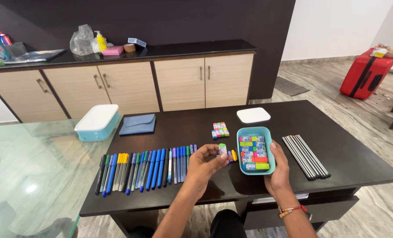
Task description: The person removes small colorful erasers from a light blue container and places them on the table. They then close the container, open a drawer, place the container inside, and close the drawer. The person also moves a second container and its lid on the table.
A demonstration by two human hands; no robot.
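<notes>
Erasers (254,152) are already packed in neat rows inside the teal box (240,150), which is steadied by the right hand (279,169), its fingers curled along the box's side. One eraser (223,148) is pinched in the left hand (207,164), just left of the box. A small cluster of erasers (220,130) beyond the fingers remains unpacked on the counter (337,132).

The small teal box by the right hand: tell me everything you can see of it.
The teal box is a small, open, rounded-corner container, plastic by its look, lying flat near the front of the dark table. It holds wrapped erasers in blue, green, pink and red, packed in two columns. The right hand holds its near right edge, thumb on the rim. A white lid lies apart behind it.
</notes>
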